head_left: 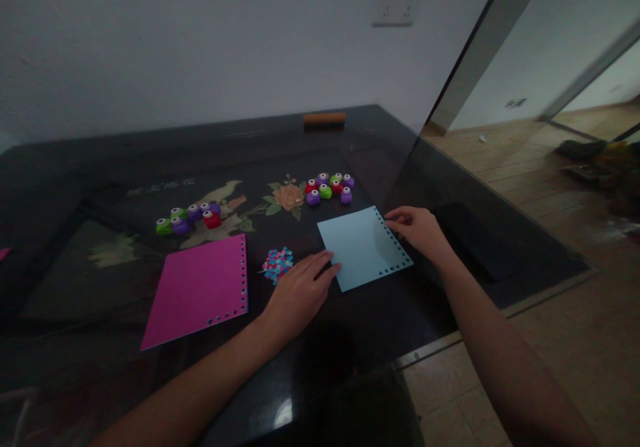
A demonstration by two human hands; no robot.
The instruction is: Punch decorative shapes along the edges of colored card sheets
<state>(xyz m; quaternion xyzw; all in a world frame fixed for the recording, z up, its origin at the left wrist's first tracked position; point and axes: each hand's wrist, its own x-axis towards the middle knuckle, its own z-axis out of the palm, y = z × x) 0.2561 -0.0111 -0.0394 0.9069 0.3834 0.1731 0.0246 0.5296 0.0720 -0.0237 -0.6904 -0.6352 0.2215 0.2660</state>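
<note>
A light blue paper sheet (361, 247) with punched holes along two edges lies flat on the dark glass table (100, 167). My left hand (300, 290) rests with its fingertips on the sheet's near left corner. My right hand (420, 230) pinches the sheet's far right edge. A small pile of pink and blue paper confetti (278, 264) sits just left of my left hand. A magenta sheet (200, 288) with punched edge holes lies further left, over a blue sheet.
Two clusters of small coloured craft punches stand behind the sheets, one at the left (189, 218) and one at the right (330, 188). An orange bar (325, 118) lies at the table's far edge. The table's right edge borders a wooden floor (525, 160).
</note>
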